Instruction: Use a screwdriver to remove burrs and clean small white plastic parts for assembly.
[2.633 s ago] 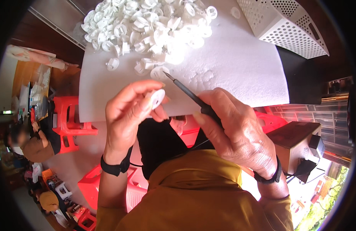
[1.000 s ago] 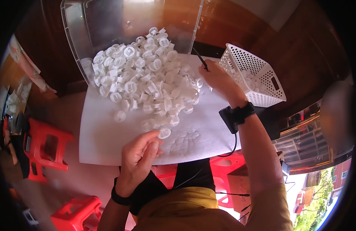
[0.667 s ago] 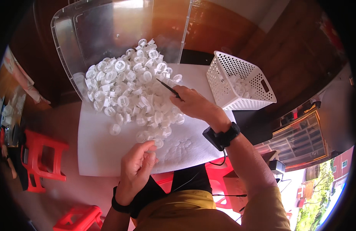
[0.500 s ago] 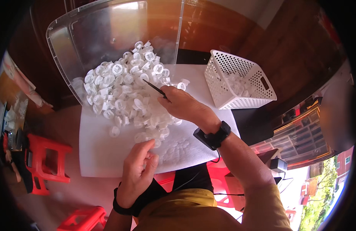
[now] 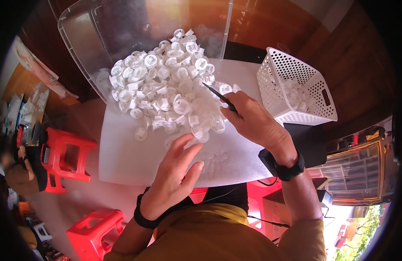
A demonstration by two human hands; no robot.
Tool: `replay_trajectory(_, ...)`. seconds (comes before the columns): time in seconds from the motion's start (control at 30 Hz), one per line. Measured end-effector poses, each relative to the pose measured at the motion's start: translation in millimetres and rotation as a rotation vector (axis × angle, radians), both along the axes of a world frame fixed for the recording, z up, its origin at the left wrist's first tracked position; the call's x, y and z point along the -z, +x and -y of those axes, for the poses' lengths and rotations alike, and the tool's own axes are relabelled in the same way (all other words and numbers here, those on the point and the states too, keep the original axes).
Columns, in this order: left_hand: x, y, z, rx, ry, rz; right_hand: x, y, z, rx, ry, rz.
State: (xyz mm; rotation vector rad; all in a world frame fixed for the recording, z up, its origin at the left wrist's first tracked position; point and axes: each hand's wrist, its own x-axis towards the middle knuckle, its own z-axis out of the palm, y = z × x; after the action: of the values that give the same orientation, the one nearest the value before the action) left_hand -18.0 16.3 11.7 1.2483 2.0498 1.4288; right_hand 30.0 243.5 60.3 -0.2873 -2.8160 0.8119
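Picking looks underway: the right hand (image 5: pixel 255 122) pinches a thin dark pointed tool (image 5: pixel 219 96) over the heap of small white round plastic caps (image 5: pixel 166 91) on the white sheet (image 5: pixel 122 156), while the left hand (image 5: pixel 174 174), fingers loosely spread and empty, reaches for a near cap, needing a careful pinch.

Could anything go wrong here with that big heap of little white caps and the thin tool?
Possibly. The right hand holds a thin dark tool close to the left hand's fingers, so a slip might jab them. The pile of white caps lies loose on the white board; a nudge could scatter caps to the floor.
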Motion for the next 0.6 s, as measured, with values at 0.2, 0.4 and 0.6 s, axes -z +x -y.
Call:
replay_trajectory(0.2,0,3,-3,0.023,-0.024,-0.037,13,5,5,0.146,0.006,0.209)
replay_trajectory(0.4,-5,11,5,0.06,-0.007,-0.019,16,5,-5,0.172,0.025,0.151)
replay_trajectory(0.6,4,16,-2,0.069,-0.104,-0.29,3,24,-7,0.264,-0.064,0.133)
